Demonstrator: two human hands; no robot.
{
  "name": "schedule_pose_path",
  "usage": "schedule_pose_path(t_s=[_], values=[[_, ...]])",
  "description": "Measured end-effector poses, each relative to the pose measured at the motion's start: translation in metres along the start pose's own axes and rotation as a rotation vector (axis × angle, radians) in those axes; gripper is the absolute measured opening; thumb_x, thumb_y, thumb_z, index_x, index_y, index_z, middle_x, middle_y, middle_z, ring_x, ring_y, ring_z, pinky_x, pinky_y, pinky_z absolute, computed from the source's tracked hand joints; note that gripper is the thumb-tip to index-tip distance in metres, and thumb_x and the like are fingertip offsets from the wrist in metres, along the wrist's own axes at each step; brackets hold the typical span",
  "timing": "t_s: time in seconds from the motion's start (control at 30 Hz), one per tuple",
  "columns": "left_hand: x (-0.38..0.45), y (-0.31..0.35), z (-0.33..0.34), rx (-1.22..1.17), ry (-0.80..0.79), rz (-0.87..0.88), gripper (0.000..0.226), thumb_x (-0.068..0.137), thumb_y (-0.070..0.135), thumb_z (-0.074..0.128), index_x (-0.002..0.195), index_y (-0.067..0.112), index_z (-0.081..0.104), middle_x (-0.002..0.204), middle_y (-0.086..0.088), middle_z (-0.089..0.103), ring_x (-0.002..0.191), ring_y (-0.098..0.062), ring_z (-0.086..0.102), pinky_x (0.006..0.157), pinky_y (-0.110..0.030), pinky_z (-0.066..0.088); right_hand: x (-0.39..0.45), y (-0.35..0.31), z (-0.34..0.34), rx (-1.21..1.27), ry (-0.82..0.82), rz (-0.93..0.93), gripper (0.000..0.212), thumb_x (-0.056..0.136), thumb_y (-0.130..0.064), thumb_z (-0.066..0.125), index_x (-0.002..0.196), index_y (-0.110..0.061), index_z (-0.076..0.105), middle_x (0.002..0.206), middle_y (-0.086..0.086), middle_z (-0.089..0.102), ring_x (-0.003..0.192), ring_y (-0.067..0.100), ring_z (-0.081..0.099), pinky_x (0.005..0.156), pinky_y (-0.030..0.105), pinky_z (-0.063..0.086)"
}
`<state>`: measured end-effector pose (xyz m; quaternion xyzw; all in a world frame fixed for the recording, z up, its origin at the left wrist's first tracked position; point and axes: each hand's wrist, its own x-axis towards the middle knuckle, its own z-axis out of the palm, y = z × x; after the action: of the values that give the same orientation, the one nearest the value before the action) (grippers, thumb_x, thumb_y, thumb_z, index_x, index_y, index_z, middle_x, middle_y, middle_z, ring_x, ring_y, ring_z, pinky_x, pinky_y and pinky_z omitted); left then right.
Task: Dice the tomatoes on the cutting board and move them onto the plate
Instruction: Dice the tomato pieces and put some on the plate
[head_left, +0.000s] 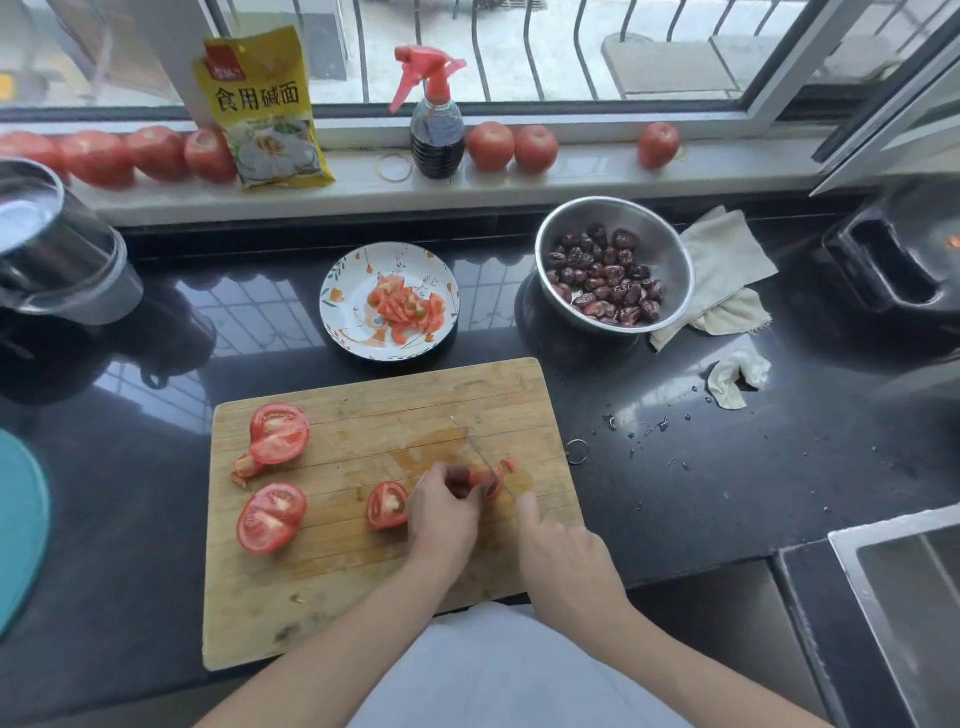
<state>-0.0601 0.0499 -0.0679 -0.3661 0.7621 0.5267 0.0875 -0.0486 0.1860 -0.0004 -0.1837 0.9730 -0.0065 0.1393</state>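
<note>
A wooden cutting board (363, 571) lies on the dark counter. Cut tomato pieces sit on its left: two stacked halves (279, 434) at the top and a half (271, 517) below. My left hand (445, 512) curls its fingers over a tomato piece (480, 480) at the board's middle, with a wedge (387, 505) just left of it. My right hand (563, 551) grips a knife whose thin blade (480, 457) stands edge-on against that piece. Small cut bits (509, 465) lie right of the blade. A patterned plate (343, 280) behind the board holds diced tomato (408, 309).
A steel bowl of dried dates (615, 262) stands right of the plate, cloths (724, 260) beside it. Whole tomatoes, a yellow packet (262, 104) and a spray bottle (435, 119) line the windowsill. A pot (52, 244) is at the left, a sink (904, 587) at the right.
</note>
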Motion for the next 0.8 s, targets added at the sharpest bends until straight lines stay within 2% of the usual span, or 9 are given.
schedule_pose_path(t_s=[0.13, 0.2, 0.27, 0.37, 0.43, 0.5, 0.57, 0.63, 0.8], values=[[0.0, 0.001, 0.0, -0.002, -0.006, 0.009, 0.014, 0.09, 0.023, 0.08, 0.09, 0.025, 0.066, 0.096, 0.006, 0.07, 0.091, -0.012, 0.066, 0.073, -0.026, 0.05, -0.005, 0.006, -0.002, -0.028, -0.079, -0.039, 0.039, 0.071, 0.002, 0.054, 0.089, -0.023, 0.031, 0.049, -0.007, 0.035, 0.045, 0.02, 0.059, 0.041, 0.029, 0.026], [0.0, 0.001, 0.0, -0.012, -0.01, 0.009, 0.015, 0.09, 0.026, 0.08, 0.088, 0.026, 0.065, 0.095, 0.007, 0.069, 0.091, -0.011, 0.065, 0.067, -0.022, 0.044, -0.012, 0.011, -0.007, 0.015, -0.228, -0.015, 0.03, 0.084, -0.001, 0.044, 0.1, -0.021, 0.03, 0.06, -0.008, 0.033, 0.073, 0.026, 0.067, 0.054, 0.033, 0.035], [-0.001, 0.002, 0.0, -0.014, -0.007, 0.013, 0.017, 0.089, 0.03, 0.082, 0.086, 0.027, 0.065, 0.093, 0.008, 0.069, 0.089, -0.009, 0.063, 0.067, -0.023, 0.043, -0.012, 0.014, -0.004, 0.086, -0.243, 0.028, 0.027, 0.089, -0.001, 0.037, 0.1, -0.022, 0.025, 0.066, -0.007, 0.039, 0.084, 0.028, 0.067, 0.06, 0.035, 0.04], [0.0, 0.0, 0.001, -0.001, 0.003, 0.031, 0.02, 0.087, 0.029, 0.083, 0.082, 0.029, 0.064, 0.092, 0.007, 0.069, 0.087, -0.008, 0.063, 0.069, -0.023, 0.045, 0.011, 0.005, 0.007, 0.074, -0.166, 0.035, 0.03, 0.095, -0.003, 0.032, 0.121, -0.019, 0.032, 0.085, -0.001, 0.064, 0.086, 0.027, 0.07, 0.067, 0.038, 0.05], [0.0, -0.001, 0.001, 0.002, 0.011, 0.028, 0.019, 0.088, 0.025, 0.082, 0.082, 0.027, 0.064, 0.093, 0.005, 0.07, 0.086, -0.008, 0.063, 0.066, -0.019, 0.042, 0.032, -0.006, 0.012, 0.068, -0.088, 0.02, 0.037, 0.099, -0.008, 0.029, 0.136, -0.015, 0.03, 0.091, 0.003, 0.07, 0.085, 0.03, 0.071, 0.066, 0.038, 0.05], [-0.001, -0.002, 0.001, -0.001, 0.013, 0.033, 0.017, 0.088, 0.022, 0.081, 0.083, 0.027, 0.065, 0.093, 0.005, 0.07, 0.087, -0.007, 0.063, 0.066, -0.016, 0.04, 0.042, -0.012, 0.011, 0.11, -0.069, 0.014, 0.029, 0.101, -0.011, 0.031, 0.129, -0.014, 0.034, 0.089, 0.004, 0.07, 0.083, 0.032, 0.071, 0.06, 0.038, 0.045], [-0.002, -0.001, 0.001, -0.001, 0.013, 0.032, 0.021, 0.088, 0.02, 0.08, 0.081, 0.029, 0.062, 0.094, 0.006, 0.069, 0.088, -0.008, 0.063, 0.066, -0.015, 0.039, 0.043, -0.008, 0.009, 0.161, -0.068, 0.044, 0.01, 0.1, -0.012, 0.033, 0.108, -0.019, 0.033, 0.087, 0.006, 0.069, 0.082, 0.034, 0.069, 0.059, 0.038, 0.04], [-0.002, -0.001, 0.002, 0.01, 0.019, 0.031, 0.024, 0.089, 0.017, 0.078, 0.079, 0.03, 0.06, 0.094, 0.006, 0.068, 0.09, -0.011, 0.063, 0.065, -0.015, 0.039, 0.041, -0.001, 0.007, 0.202, -0.077, 0.102, 0.017, 0.097, -0.009, 0.035, 0.097, -0.021, 0.023, 0.087, 0.008, 0.068, 0.083, 0.035, 0.067, 0.059, 0.038, 0.038], [-0.002, -0.001, 0.004, 0.025, 0.029, 0.058, 0.024, 0.089, 0.016, 0.077, 0.08, 0.029, 0.06, 0.092, 0.004, 0.068, 0.09, -0.014, 0.063, 0.069, -0.02, 0.043, 0.028, 0.004, 0.006, 0.116, -0.124, 0.077, 0.027, 0.095, -0.002, 0.034, 0.117, -0.017, 0.031, 0.092, 0.006, 0.069, 0.087, 0.032, 0.068, 0.063, 0.035, 0.037]])
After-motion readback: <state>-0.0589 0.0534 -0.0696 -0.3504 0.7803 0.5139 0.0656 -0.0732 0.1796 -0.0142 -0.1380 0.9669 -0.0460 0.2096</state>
